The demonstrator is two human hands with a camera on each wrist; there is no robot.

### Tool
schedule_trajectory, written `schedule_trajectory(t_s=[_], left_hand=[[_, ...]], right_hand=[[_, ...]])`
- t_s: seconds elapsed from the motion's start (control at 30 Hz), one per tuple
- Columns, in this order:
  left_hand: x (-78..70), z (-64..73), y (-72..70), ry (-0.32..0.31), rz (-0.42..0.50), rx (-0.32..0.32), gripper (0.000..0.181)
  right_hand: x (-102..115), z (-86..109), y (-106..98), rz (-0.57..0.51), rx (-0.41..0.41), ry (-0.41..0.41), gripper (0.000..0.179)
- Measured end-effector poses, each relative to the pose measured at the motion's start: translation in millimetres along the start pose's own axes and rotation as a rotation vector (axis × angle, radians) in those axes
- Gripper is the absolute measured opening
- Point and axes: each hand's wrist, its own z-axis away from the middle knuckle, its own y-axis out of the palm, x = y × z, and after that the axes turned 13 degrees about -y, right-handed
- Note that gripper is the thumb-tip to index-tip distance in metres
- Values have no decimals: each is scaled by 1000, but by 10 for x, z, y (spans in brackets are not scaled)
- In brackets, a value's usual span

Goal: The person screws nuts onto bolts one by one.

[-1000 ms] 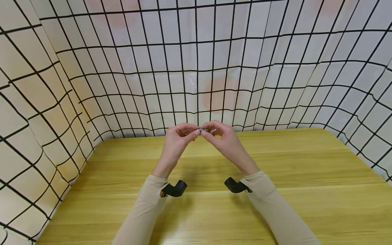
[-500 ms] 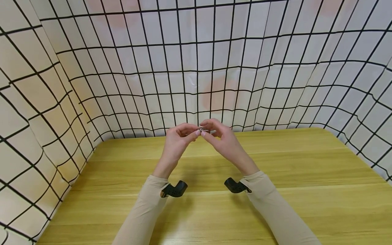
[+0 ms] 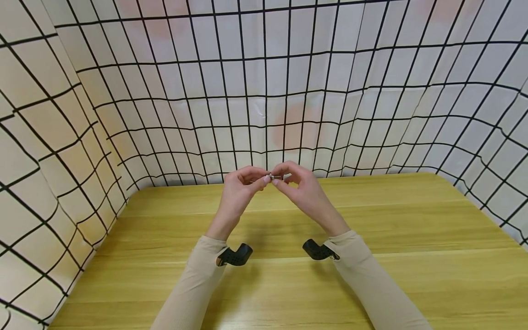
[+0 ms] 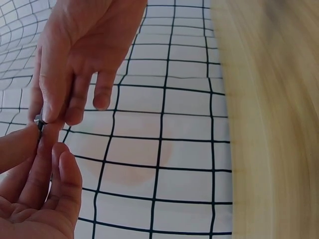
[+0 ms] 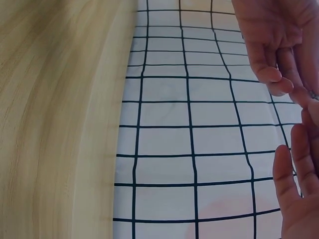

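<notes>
A small metal bolt-like piece (image 3: 273, 177) is held between both hands above the far part of the table, its thin shaft lying sideways. My left hand (image 3: 239, 190) pinches its left end between thumb and index finger. The right hand (image 3: 304, 189) has its thumb and index fingertips at the shaft from the other side. In the left wrist view the piece (image 4: 40, 120) shows a wider silvery end and a dark thin shank, partly hidden by the fingers. Its fine details are too small to tell. The right wrist view catches only a sliver of it at the edge.
The wooden table (image 3: 280, 284) spreads under both forearms. A white cloth with black grid lines (image 3: 264, 105) hangs behind it and along the sides. Black wrist camera mounts (image 3: 237, 255) stick out from both sleeves.
The right index finger lifted away from the piece half a second ago and has come back down toward the thumb. The left hand has stayed in place.
</notes>
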Motion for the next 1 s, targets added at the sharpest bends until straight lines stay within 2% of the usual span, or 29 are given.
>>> schedule_trajectory(t_s=[0.27,0.53,0.8,1.0], left_hand=[[5,2,-3,9,-4,-2,11],[8,1,-2,21,-8,6,11],[11,3,1,1,16,9,13],[-80,46,12,-18,8,-1,15]], right_hand=[[-296,44,39,27,-11,72,14],[-358,57,57,23,-1,78,21],[15,-7,21,-22,38,79,31],[26,-15,1,-37,2,1,26]])
